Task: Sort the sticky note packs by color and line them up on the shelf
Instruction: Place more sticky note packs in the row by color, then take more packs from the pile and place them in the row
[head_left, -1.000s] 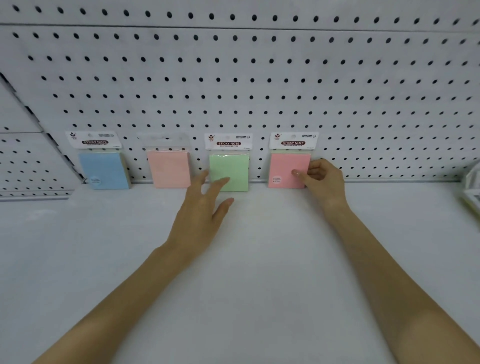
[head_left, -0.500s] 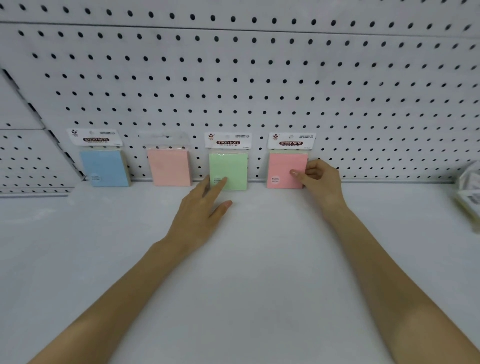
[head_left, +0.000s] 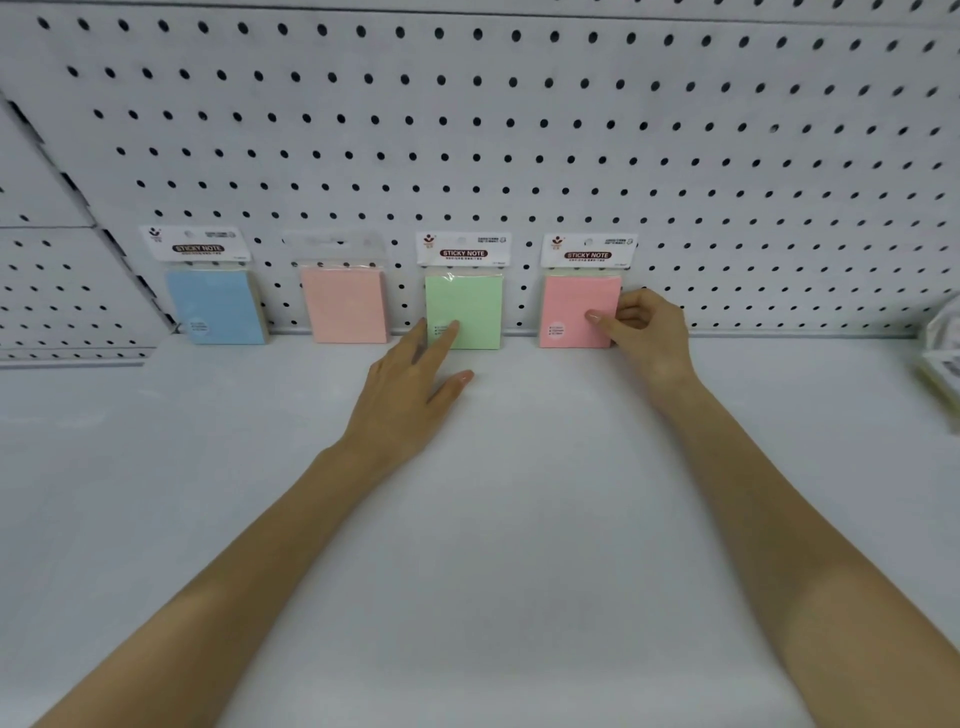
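Several sticky note packs stand in a row against the pegboard at the back of the white shelf (head_left: 493, 519). From the left they are a blue pack (head_left: 213, 304), a pale pink pack (head_left: 345, 304), a green pack (head_left: 470, 306) and a deeper pink pack (head_left: 574, 312). My right hand (head_left: 644, 338) pinches the right edge of the deeper pink pack, thumb on its front. My left hand (head_left: 415, 384) lies in front of the green pack with fingers spread, its index fingertip touching the pack's lower left front.
The white pegboard wall (head_left: 519, 130) rises behind the row. More packaged items (head_left: 943, 358) lie at the far right edge of the shelf. A lower pegboard panel (head_left: 52, 291) stands to the left of the blue pack.
My left hand has slid a little forward, so that its index fingertip now rests on the green pack. My right hand keeps its hold on the deeper pink pack.
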